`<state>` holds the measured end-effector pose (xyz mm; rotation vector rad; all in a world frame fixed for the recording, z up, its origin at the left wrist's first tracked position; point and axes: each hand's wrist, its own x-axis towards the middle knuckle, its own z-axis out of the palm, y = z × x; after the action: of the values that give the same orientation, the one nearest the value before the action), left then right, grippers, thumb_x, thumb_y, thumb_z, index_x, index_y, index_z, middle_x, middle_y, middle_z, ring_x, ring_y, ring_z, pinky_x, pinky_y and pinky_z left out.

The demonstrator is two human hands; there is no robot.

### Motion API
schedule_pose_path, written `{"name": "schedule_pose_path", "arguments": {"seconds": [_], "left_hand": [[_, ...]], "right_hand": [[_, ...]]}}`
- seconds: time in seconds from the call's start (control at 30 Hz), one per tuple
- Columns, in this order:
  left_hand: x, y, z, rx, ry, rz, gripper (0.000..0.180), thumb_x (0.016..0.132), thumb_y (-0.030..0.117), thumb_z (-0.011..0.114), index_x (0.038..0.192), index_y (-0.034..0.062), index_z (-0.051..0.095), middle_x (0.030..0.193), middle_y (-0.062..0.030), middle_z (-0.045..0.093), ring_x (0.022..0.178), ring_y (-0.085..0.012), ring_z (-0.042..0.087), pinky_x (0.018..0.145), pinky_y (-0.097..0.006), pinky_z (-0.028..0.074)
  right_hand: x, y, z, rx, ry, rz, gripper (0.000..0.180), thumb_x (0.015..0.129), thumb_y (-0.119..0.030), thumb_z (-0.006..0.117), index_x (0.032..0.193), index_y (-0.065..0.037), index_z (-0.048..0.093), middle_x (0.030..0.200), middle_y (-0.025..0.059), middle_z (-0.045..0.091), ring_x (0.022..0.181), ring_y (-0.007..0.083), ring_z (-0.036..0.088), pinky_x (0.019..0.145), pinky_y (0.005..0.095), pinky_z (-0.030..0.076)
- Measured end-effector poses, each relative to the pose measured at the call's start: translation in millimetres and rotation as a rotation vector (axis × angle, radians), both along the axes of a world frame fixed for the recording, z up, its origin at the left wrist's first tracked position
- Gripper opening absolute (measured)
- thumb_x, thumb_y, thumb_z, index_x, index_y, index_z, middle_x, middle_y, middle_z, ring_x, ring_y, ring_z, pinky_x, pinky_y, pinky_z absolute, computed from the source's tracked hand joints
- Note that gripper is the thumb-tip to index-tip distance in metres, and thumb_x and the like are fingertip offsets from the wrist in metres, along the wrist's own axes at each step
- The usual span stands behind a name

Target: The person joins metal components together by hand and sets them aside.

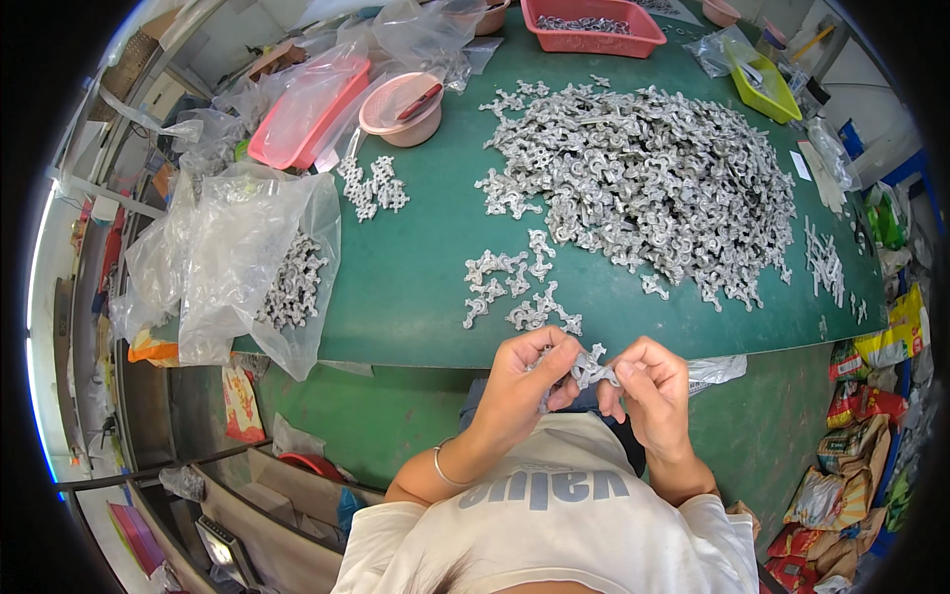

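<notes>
Just off the table's near edge, my left hand (526, 386) and my right hand (650, 389) pinch a small silver-grey cast metal part (591, 368) between them. The part has rounded lobes and spans the gap between my fingertips. My left fingers cover some of it, and further metal may be hidden in that palm. Beyond my hands a few loose metal parts (517, 277) of the same grey lie on the green table (406, 297). Behind these rises a large heap of like metal parts (648, 183).
A clear plastic bag (237, 247) with metal parts stands at the left. Near it are a small group of parts (373, 186), a pink bowl (403, 131) holding a red-handled tool, and a pink tray (307, 114). A red bin (594, 40) and yellow-green tray (764, 87) sit at the back.
</notes>
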<state>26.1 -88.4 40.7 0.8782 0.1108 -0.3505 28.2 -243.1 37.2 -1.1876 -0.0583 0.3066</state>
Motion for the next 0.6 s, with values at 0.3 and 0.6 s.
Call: {"name": "schedule_pose_path", "arguments": {"seconds": [0.3, 0.6], "left_hand": [[1.5, 0.4, 7.1, -0.078, 0.034, -0.044, 0.028, 0.089, 0.026, 0.047, 0.080, 0.0006, 0.052, 0.058, -0.0013, 0.047, 0.044, -0.0030, 0.034, 0.039, -0.018, 0.025], [0.9, -4.8, 8.2, -0.047, 0.005, -0.029, 0.026, 0.089, 0.024, 0.046, 0.090, -0.0012, 0.054, 0.061, -0.0011, 0.049, 0.045, -0.0037, 0.035, 0.040, -0.018, 0.026]], "right_hand": [[-0.4, -6.6, 6.5, 0.296, 0.136, 0.146, 0.012, 0.087, -0.009, 0.046, 0.081, 0.001, 0.048, 0.064, 0.0113, 0.056, 0.051, 0.0117, 0.053, 0.039, 0.0197, 0.037], [0.5, -7.3, 11.5, 0.372, 0.165, 0.167, 0.008, 0.085, -0.006, 0.048, 0.085, 0.002, 0.047, 0.067, 0.0144, 0.057, 0.054, 0.0143, 0.055, 0.039, 0.0199, 0.040]]}}
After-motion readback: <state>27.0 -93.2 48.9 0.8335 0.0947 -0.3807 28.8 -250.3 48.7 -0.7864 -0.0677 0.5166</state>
